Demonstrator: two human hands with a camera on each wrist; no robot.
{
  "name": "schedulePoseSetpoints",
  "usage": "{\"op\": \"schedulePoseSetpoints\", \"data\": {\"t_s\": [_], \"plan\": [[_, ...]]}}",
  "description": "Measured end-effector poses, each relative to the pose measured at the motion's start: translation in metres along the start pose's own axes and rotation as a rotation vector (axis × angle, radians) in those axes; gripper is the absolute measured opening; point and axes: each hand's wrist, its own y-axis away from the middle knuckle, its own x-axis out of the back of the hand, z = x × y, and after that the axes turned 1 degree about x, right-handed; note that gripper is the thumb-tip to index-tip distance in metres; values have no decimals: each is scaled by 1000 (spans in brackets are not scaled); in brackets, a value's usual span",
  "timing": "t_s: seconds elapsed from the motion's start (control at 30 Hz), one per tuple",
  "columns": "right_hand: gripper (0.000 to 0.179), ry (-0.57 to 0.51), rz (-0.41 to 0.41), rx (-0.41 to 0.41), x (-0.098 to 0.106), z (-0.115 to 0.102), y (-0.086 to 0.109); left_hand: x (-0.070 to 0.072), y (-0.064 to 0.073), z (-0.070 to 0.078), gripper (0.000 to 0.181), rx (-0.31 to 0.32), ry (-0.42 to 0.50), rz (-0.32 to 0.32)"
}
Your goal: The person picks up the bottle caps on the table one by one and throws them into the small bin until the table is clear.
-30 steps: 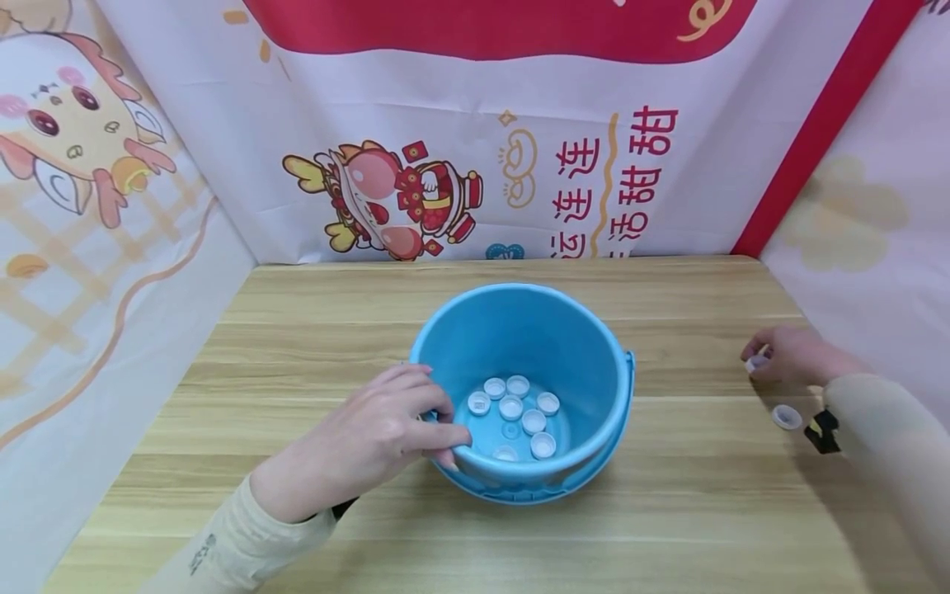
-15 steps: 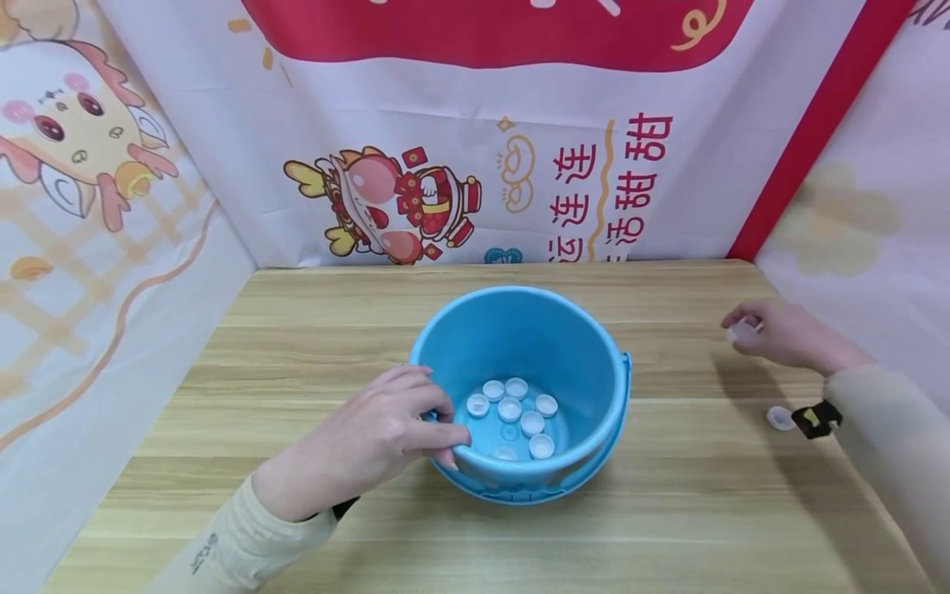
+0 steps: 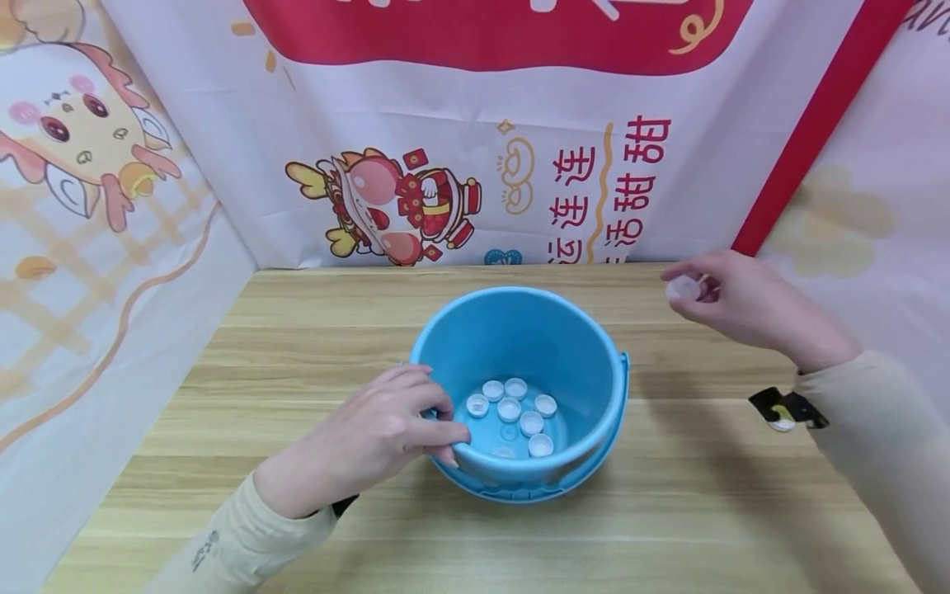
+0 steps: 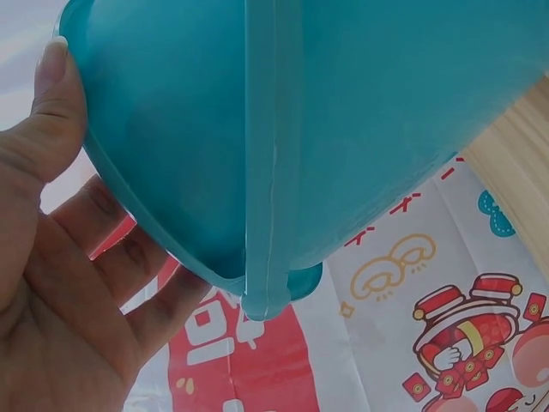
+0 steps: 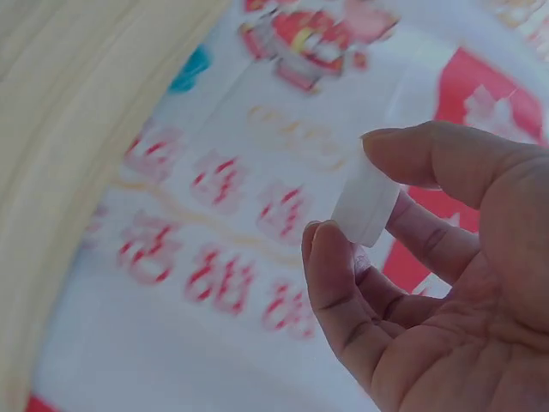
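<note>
A blue bucket (image 3: 519,330) stands upright on the table, several white bottle caps (image 3: 509,409) lying on its bottom. My left hand (image 3: 371,437) grips the near left part of its rim; in the left wrist view the thumb (image 4: 56,103) lies on one side of the bucket wall and the fingers (image 4: 129,257) on the other. Raised above the table to the right of the bucket, my right hand (image 3: 750,305) pinches one white bottle cap (image 5: 367,204) between thumb and fingertips.
Another white cap (image 3: 781,425) lies on the wooden table (image 3: 297,346) at the right, partly hidden by the black wrist strap. The bucket's handle (image 3: 622,388) hangs down at its side. A printed cloth (image 3: 445,107) rises behind the table.
My right hand has lifted a cap from the table at the right and moved up and left with it, towards the bucket. The left hand keeps its hold on the rim.
</note>
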Motion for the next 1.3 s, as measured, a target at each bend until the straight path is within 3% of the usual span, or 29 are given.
{"op": "schedulePoseSetpoints", "data": {"t_s": [0.23,0.6,1.0,1.3], "plan": [[36,-14,61,149,10,-60,-3,0,1,0,26,6,19,15],[42,-3,36,312,28,-126,-15,0,1,0,23,-1,-9,16],[40,-8,-27,402,23,-160,-28,-1,1,0,21,-29,-15,43],[42,-10,-104,436,12,-175,-33,-1,2,0,21,-13,-9,33]]}}
